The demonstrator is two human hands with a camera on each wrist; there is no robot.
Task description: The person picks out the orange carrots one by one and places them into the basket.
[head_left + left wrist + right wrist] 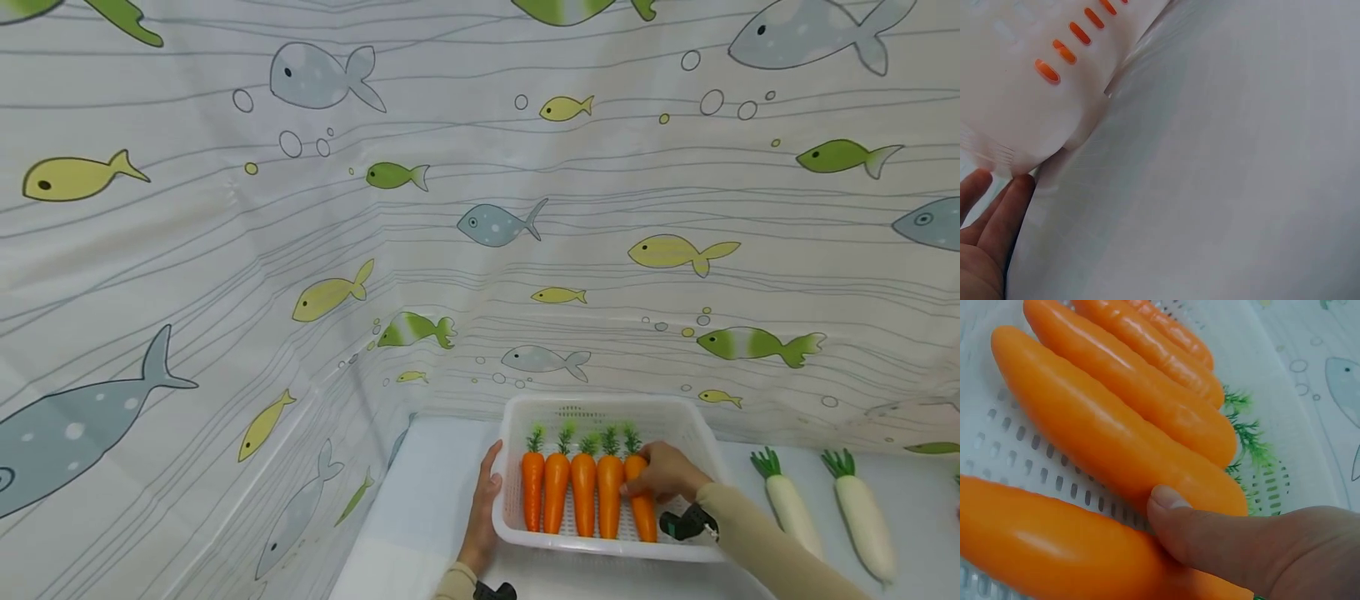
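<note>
A white perforated plastic basket holds a row of several orange carrots with green tops. My right hand grips the rightmost carrot near its leafy end, inside the basket. In the right wrist view, my thumb lies over this carrot, its tip close to the neighbouring carrot; the other fingers are hidden. At the basket's left side, my left hand has its fingers extended. The left wrist view shows its fingertips touching the basket's lower corner.
Two white radishes with green stalks lie on the white table right of the basket. A fish-patterned sheet rises behind and to the left. Part of a red object shows at the right edge.
</note>
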